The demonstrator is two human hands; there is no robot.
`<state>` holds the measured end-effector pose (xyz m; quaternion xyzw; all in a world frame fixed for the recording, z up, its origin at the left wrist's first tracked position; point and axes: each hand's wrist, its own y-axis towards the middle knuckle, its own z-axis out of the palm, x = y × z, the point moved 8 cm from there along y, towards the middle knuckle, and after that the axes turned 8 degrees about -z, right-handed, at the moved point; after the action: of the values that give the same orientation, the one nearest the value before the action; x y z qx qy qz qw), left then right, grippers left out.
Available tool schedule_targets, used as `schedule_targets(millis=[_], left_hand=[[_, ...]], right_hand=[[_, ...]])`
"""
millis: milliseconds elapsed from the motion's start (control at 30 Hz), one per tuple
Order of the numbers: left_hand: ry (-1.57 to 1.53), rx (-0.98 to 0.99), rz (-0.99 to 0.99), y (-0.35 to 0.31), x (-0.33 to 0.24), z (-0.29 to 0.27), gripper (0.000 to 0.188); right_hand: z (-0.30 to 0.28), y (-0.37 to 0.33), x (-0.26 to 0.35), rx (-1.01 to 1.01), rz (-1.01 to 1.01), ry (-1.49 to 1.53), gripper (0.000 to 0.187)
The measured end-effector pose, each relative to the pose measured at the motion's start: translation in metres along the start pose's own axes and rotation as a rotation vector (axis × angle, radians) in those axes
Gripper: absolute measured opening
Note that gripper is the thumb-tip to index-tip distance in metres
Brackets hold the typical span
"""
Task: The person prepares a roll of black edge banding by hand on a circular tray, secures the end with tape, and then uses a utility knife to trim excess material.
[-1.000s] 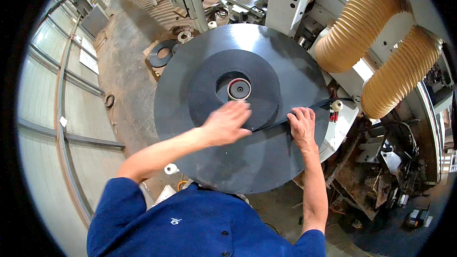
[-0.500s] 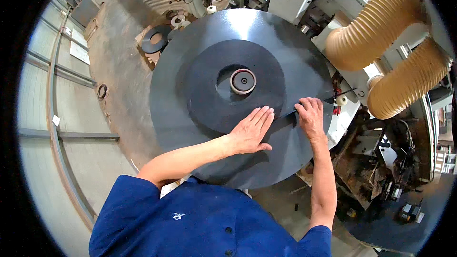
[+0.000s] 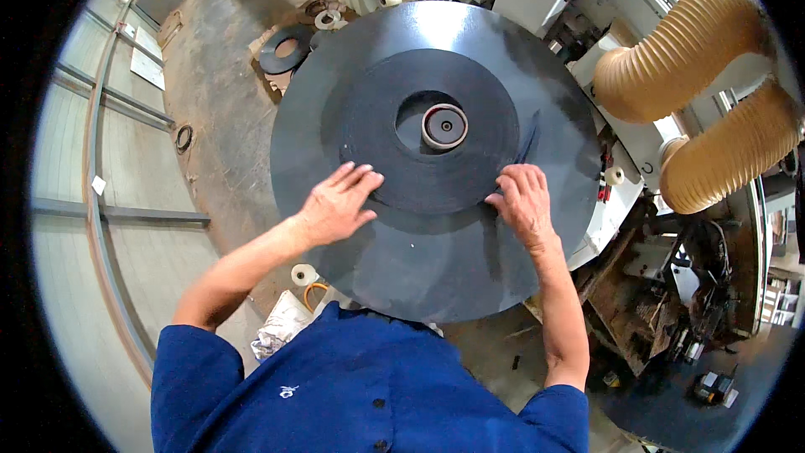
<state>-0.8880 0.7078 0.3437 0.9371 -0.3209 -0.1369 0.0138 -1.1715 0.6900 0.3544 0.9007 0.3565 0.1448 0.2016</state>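
A wide coil of dark flat strip [image 3: 470, 84] lies on a large round grey turntable [image 3: 428, 268]. Inside the coil's hole stands a round hub [image 3: 445, 127] with a pale rim, off-centre toward the right. My left hand [image 3: 340, 205] rests at the coil's lower left edge, fingers stretched and apart, holding nothing. At the lower right edge, my right hand [image 3: 525, 201] has bent fingers closed on the strip's loose outer end. A dark length of that loose strip end [image 3: 531, 138] rises above the fingers, standing away from the coil.
Two ribbed tan hoses [image 3: 688, 50] hang at the right beside machinery. A smaller dark coil [image 3: 283, 50] lies on the floor at the far left. A white roll [image 3: 304, 275] and a crumpled white bag [image 3: 283, 323] sit near the turntable's front left edge.
My left hand has slid left along the coil's near edge. My right hand has come in against the coil's edge, and the loose strip end now points away from me.
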Motion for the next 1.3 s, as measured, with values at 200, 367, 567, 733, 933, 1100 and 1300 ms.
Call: schedule_targets(millis=[200,367,567,733,933,1100,1300], left_hand=[[0.138,-0.015,0.014,0.021,0.067,-0.021,0.074],[0.212,0.024,0.033,0.042,0.06,-0.018,0.073],[0.109,0.008,0.205,0.026,-0.023,0.016,0.065],[0.026,-0.153,0.193,0.032,-0.008,0.014,0.045],[0.11,-0.162,0.184,0.037,0.023,-0.003,0.039],[0.174,-0.22,0.141,0.058,0.073,-0.016,0.036],[0.173,-0.187,0.061,0.077,0.078,-0.018,0.047]], right_hand=[[0.01,0.015,0.033,0.069,-0.141,-0.022,0.044],[0.027,0.007,0.049,0.028,-0.172,-0.03,0.042],[0.03,0.007,0.053,0.022,-0.167,-0.069,0.043],[0.035,0.007,0.058,0.071,-0.158,-0.107,0.042],[0.049,0.026,0.095,0.079,-0.147,-0.234,0.037],[0.076,0.077,0.142,0.046,-0.072,-0.326,0.023],[0.109,0.126,0.143,0.046,0.062,-0.235,0.02]])
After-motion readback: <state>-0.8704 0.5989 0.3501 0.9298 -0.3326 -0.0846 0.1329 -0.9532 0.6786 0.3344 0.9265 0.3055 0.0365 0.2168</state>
